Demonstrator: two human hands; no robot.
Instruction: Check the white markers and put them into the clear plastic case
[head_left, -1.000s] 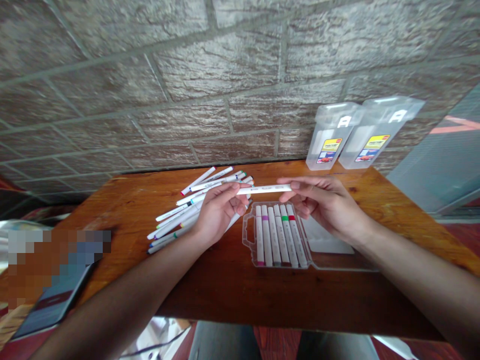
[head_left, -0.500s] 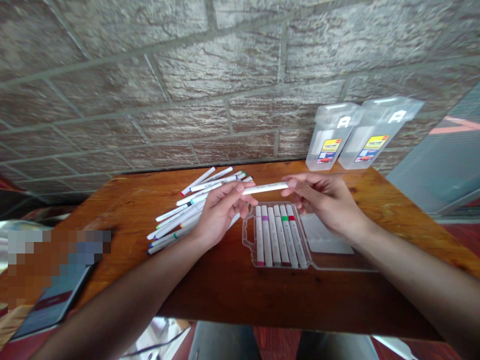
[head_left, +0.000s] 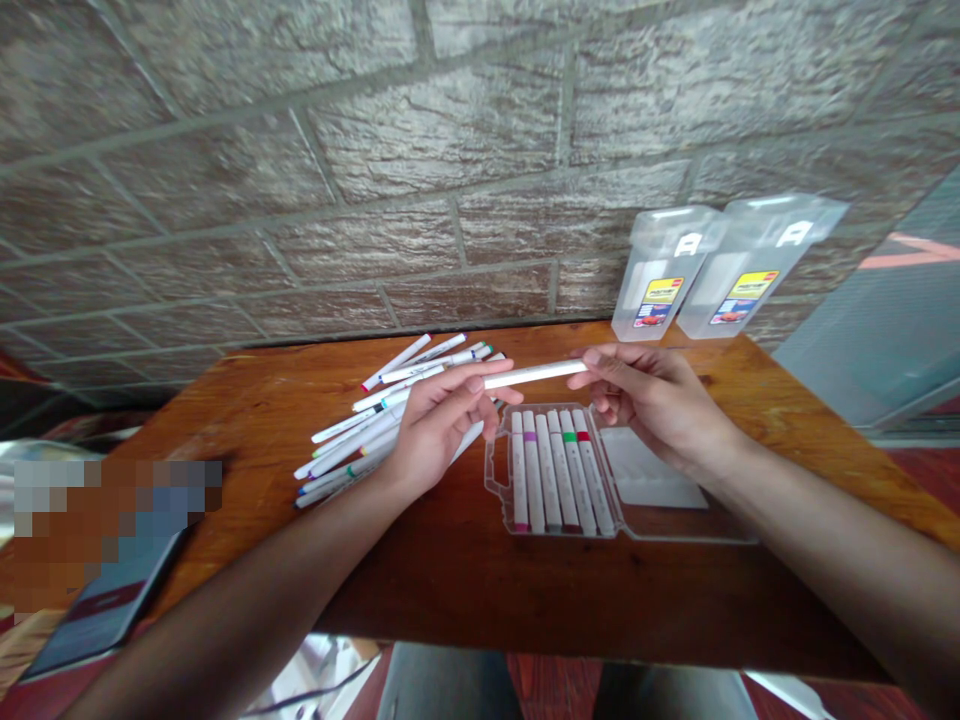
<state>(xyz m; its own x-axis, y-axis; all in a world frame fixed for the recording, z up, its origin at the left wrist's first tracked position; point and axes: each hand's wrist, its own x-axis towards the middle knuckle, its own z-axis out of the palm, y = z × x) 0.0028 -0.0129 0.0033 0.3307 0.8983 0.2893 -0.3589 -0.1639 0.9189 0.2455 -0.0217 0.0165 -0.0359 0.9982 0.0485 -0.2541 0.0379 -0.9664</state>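
Both hands hold one white marker [head_left: 534, 375] level above the table, each pinching one end. My left hand [head_left: 439, 425] grips its left end between thumb and fingers. My right hand [head_left: 652, 400] pinches the right end. Just below the marker lies an open clear plastic case [head_left: 553, 470] with several white markers in it, capped pink, green and red. A loose pile of white markers [head_left: 382, 415] with coloured caps lies on the wooden table [head_left: 465, 570] to the left of my left hand.
Two clear marker cases [head_left: 716, 265] with yellow labels lean against the brick wall at the back right. The open case's flat lid [head_left: 652, 475] lies right of it. A dark phone [head_left: 112, 600] sits at the table's left edge beside a blurred patch.
The marker's right end has risen slightly and both hands shifted a little; the left fingers have turned around its end. The case and the pile have not moved.
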